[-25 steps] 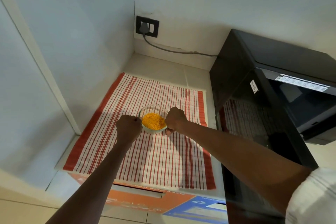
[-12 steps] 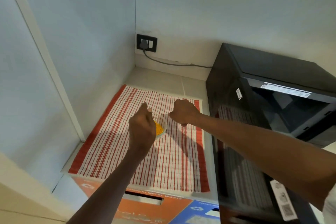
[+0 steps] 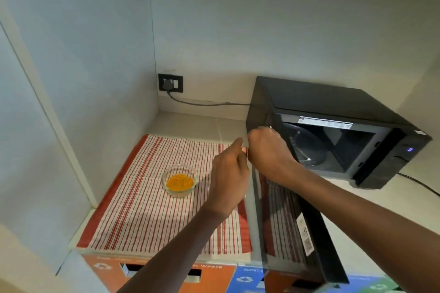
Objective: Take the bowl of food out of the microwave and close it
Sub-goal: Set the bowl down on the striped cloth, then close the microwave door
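A single wide-angle view from a camera worn on the person's head, looking forward and steeply down into a corner of a counter (image 3: 190,123). The edges bend with the lens, so the walls curve. The person's two forearms reach in from the bottom edge, close to the lens. A striped cloth (image 3: 147,209) lies lower left, and a black microwave (image 3: 321,102) sits right of centre, farther off, its open door (image 3: 292,228) swinging toward the camera.
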